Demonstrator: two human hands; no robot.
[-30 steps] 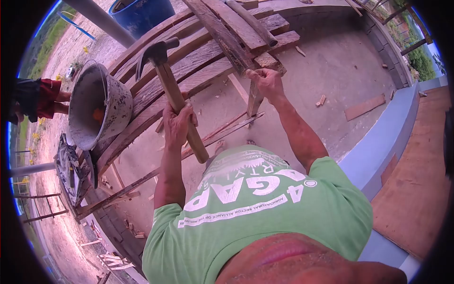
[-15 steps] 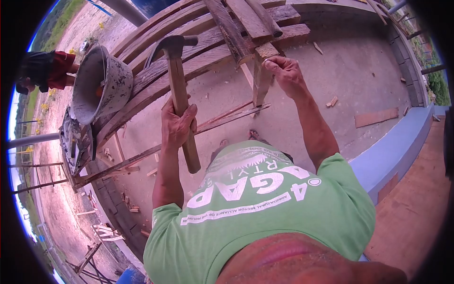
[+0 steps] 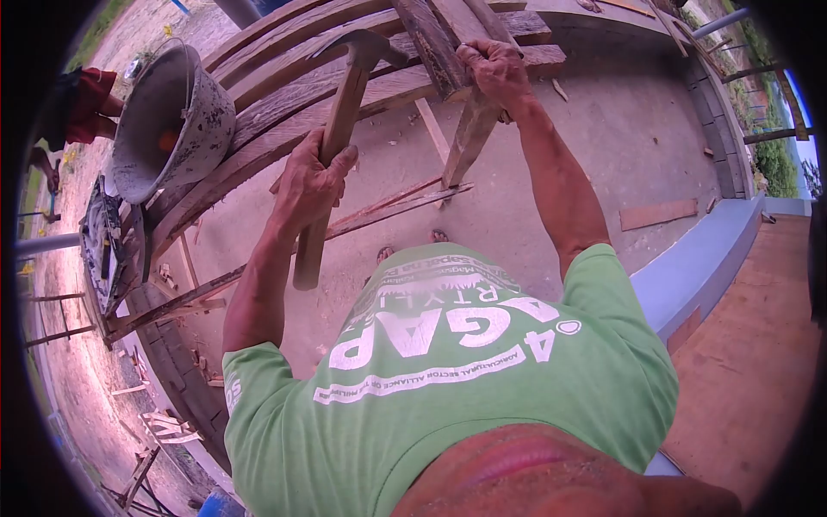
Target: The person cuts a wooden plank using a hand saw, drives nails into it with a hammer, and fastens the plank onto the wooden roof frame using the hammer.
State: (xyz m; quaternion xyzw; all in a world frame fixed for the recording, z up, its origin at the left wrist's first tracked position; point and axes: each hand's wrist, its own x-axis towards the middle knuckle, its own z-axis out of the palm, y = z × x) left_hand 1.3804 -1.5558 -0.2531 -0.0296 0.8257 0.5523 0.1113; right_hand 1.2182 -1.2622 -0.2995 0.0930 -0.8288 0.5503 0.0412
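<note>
My left hand is wrapped around the wooden handle of a claw hammer. The hammer is raised, its metal head uppermost, in front of a stack of rough timber beams. My right hand is closed at the near end of a plank lying across the beams, fingers pinched together. Whatever sits between those fingers is too small to make out. Just below that hand, a wooden post slants down toward the floor.
A paint-spattered bucket lies tipped on the left of the beams. Thin wooden strips stretch low across the concrete floor. At the right runs a pale blue ledge, with a loose board nearby. Another person stands at far left.
My right hand has moved up and slightly left, onto the plank end. The hammer has shifted and now leans more to the right at its head. The view has moved a little.
</note>
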